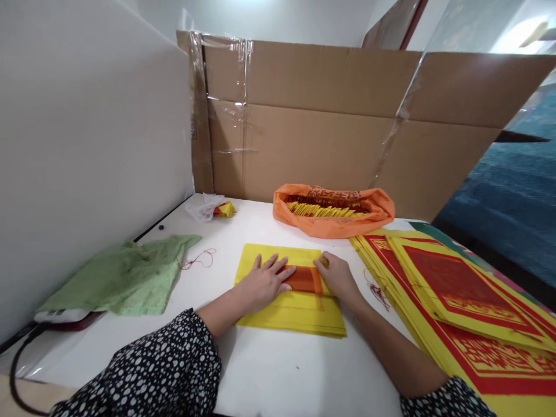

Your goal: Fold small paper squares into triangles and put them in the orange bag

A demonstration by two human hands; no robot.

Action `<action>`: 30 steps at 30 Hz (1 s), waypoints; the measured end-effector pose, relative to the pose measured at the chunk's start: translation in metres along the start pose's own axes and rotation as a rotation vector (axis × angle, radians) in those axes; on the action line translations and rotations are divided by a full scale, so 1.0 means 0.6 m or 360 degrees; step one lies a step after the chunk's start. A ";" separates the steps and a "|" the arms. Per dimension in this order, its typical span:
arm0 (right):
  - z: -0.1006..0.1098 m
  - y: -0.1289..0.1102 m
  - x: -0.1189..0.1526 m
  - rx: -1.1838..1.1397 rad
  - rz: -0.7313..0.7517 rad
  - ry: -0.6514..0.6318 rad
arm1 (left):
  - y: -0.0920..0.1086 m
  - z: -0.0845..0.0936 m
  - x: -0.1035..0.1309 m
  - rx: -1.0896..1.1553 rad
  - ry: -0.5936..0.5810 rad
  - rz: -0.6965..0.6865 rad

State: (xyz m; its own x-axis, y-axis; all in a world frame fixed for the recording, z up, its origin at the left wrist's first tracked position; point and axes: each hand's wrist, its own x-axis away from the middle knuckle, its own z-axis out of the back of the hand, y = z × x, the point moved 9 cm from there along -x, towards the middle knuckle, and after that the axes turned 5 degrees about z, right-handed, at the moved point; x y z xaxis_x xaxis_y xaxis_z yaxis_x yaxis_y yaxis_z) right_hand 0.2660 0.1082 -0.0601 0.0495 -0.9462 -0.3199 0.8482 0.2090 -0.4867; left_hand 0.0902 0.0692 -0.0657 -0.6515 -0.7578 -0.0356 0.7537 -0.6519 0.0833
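Observation:
A small stack of yellow paper sheets (295, 319) lies on the white table in front of me. On the top sheet a folded-over flap shows an orange-red printed panel (304, 280). My left hand (266, 284) rests flat on the paper, its fingers spread over the left part of the panel. At the right edge of the flap, the fingers of my right hand (336, 275) are closed on the yellow paper, thumb and fingertips together.
An orange plastic bag (330, 226) full of folded yellow-red papers stands behind the stack. Printed red-and-yellow sheets (469, 284) are piled at right. A green cloth (125, 278), red thread (197, 259) and a clear plastic bag (204, 207) lie left. A cardboard panel (313, 139) rises behind.

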 end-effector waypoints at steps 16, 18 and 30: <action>0.030 -0.031 0.012 0.0196 0.0150 0.0181 | -0.005 0.000 -0.001 0.0107 -0.0052 0.0027; 0.035 -0.074 0.035 0.0317 0.0348 0.0185 | -0.008 -0.004 -0.001 0.0124 -0.0054 0.0012; -0.075 -0.143 0.142 0.0364 0.0652 -0.0635 | -0.001 -0.006 0.000 0.0087 -0.0168 -0.0040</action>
State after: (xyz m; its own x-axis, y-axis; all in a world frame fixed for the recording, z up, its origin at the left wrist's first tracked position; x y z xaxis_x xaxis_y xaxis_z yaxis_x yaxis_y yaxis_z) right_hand 0.1738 0.0207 -0.0819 0.5515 -0.8290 -0.0934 0.8079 0.5586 -0.1878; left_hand 0.0899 0.0697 -0.0693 -0.6779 -0.7322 0.0665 0.7330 -0.6661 0.1381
